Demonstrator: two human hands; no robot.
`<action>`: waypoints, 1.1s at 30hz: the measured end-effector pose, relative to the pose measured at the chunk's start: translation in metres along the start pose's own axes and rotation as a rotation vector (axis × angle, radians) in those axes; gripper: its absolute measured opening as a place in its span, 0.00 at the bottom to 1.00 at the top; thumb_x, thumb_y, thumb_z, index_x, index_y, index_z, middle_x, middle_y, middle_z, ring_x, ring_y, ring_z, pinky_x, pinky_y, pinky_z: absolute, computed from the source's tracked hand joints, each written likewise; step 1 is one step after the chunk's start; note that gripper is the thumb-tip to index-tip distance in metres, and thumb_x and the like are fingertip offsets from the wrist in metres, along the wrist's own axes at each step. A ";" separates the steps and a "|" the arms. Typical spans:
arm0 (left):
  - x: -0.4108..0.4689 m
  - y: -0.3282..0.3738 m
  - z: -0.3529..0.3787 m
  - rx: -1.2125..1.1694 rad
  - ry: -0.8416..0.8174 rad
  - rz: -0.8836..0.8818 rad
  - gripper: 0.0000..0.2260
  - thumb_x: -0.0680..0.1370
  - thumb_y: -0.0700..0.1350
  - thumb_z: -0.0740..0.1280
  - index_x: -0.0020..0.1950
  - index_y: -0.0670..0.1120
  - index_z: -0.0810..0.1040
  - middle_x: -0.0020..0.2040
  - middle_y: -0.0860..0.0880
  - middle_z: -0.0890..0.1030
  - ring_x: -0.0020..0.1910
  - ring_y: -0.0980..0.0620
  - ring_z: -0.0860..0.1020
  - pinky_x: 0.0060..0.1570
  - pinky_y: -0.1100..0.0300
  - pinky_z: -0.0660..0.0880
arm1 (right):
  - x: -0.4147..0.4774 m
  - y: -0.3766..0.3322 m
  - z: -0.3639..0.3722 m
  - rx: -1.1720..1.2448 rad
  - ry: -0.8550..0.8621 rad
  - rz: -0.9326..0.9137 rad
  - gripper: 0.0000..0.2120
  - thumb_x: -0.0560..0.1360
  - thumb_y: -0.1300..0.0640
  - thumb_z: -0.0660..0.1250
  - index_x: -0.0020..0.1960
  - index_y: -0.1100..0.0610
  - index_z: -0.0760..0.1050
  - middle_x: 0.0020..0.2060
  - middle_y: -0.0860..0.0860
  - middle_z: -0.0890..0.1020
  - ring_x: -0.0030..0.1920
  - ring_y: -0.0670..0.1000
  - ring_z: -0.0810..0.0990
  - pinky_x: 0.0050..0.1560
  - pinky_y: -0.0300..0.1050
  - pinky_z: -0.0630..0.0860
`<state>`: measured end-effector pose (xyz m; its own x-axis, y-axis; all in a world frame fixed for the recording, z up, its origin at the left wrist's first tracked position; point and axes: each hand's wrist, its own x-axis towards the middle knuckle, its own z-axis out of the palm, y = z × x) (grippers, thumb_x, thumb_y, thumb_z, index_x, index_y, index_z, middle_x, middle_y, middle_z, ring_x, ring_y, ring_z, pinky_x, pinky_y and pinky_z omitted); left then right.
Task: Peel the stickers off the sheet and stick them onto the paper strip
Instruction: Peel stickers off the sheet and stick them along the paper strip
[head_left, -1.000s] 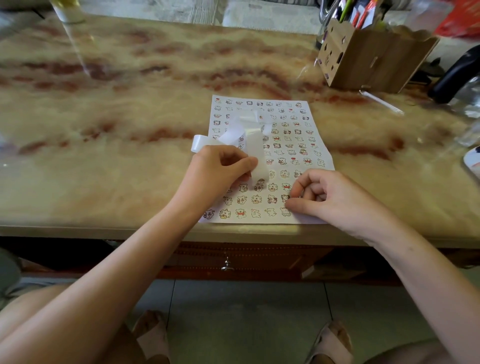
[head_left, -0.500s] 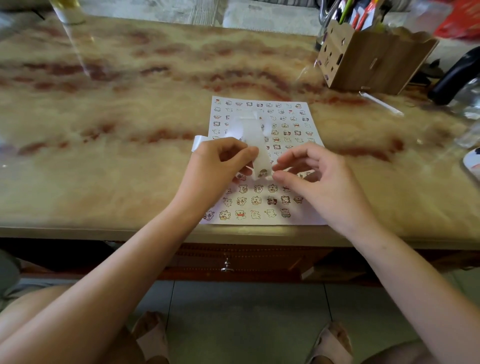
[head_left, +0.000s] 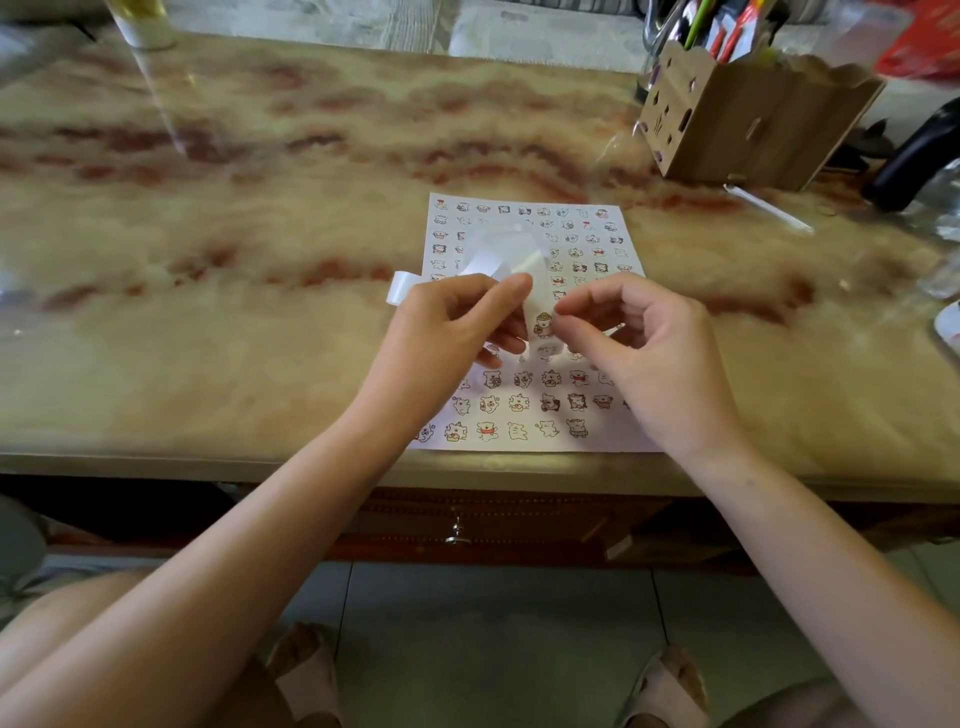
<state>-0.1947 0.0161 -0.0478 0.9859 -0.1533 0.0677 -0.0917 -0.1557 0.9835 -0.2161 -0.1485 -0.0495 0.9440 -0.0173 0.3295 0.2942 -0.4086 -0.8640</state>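
A white sticker sheet (head_left: 587, 244) with rows of small cartoon animals lies flat on the marble table near its front edge. My left hand (head_left: 447, 332) grips a curling white paper strip (head_left: 501, 257) a little above the sheet; one end loops out to the left. A small brown-and-cream sticker (head_left: 543, 323) sits on the strip's lower end. My right hand (head_left: 644, 353) has its curled thumb and forefinger at that sticker's right edge, touching it. Both hands hide the middle of the sheet.
A cardboard pen holder (head_left: 748, 124) full of pens stands at the back right, with a thin white stick (head_left: 769, 208) lying before it. A black object (head_left: 914, 156) and clear plastic lie at the far right. A bottle (head_left: 140, 23) stands at the back left.
My right hand left the lower part of the sheet, rose to the strip held by my left hand, and now a sticker shows on the strip's lower end.
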 end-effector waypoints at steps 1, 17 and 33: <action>0.000 0.000 0.000 0.000 -0.006 -0.006 0.11 0.79 0.47 0.66 0.44 0.39 0.82 0.35 0.50 0.83 0.36 0.57 0.81 0.39 0.62 0.78 | 0.000 0.000 0.000 -0.001 0.004 -0.002 0.04 0.72 0.61 0.73 0.44 0.53 0.81 0.37 0.45 0.83 0.39 0.48 0.81 0.41 0.46 0.78; 0.000 -0.002 0.002 0.040 -0.043 -0.004 0.07 0.77 0.45 0.68 0.45 0.45 0.84 0.37 0.50 0.84 0.37 0.58 0.81 0.40 0.63 0.78 | -0.002 0.000 -0.001 -0.079 -0.011 -0.068 0.04 0.73 0.62 0.72 0.46 0.55 0.82 0.38 0.44 0.84 0.39 0.45 0.81 0.41 0.46 0.78; -0.002 -0.003 0.004 0.055 -0.027 -0.034 0.07 0.78 0.44 0.68 0.46 0.42 0.84 0.35 0.50 0.83 0.35 0.60 0.80 0.40 0.63 0.78 | -0.004 0.004 -0.002 -0.280 -0.088 -0.143 0.01 0.74 0.58 0.70 0.45 0.55 0.78 0.43 0.46 0.78 0.44 0.46 0.76 0.43 0.36 0.72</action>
<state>-0.1969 0.0134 -0.0519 0.9844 -0.1735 0.0295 -0.0670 -0.2144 0.9745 -0.2194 -0.1519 -0.0534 0.9090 0.1321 0.3954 0.3836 -0.6364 -0.6692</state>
